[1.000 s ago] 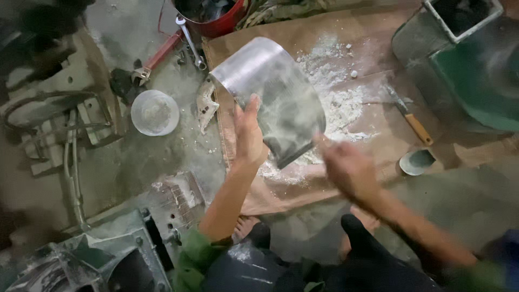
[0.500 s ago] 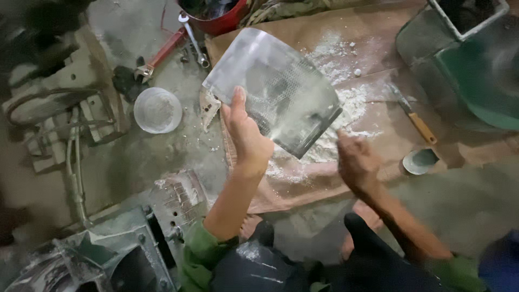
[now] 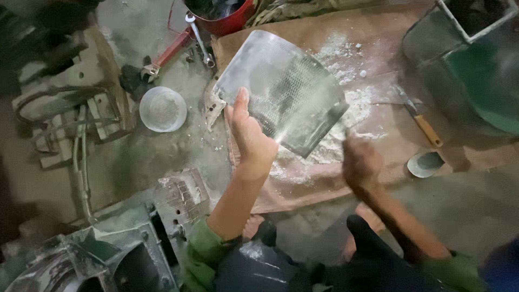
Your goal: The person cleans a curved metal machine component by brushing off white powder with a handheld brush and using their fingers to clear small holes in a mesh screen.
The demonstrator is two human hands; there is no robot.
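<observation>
Now left hand (image 3: 250,139) grasping curved perforated metal sheet (image 3: 281,92) by its edge, right hand (image 3: 361,161) blurred, loosely curled, holding nothing, over white powder (image 3: 346,116).

- Dim, flat light overall; corners left of the left hand (image 3: 250,141) sink into dark shadow.
- Glare streaks the curved metal sheet (image 3: 281,97) it grips.
- The right hand (image 3: 361,162) is motion-blurred; edges look soft.

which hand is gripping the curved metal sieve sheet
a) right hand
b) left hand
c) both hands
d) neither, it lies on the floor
b: the left hand clasps the lower edge of the curved metal sieve sheet, held up over the white powder, while the right hand is blurred just below its corner, apart from it.
</observation>
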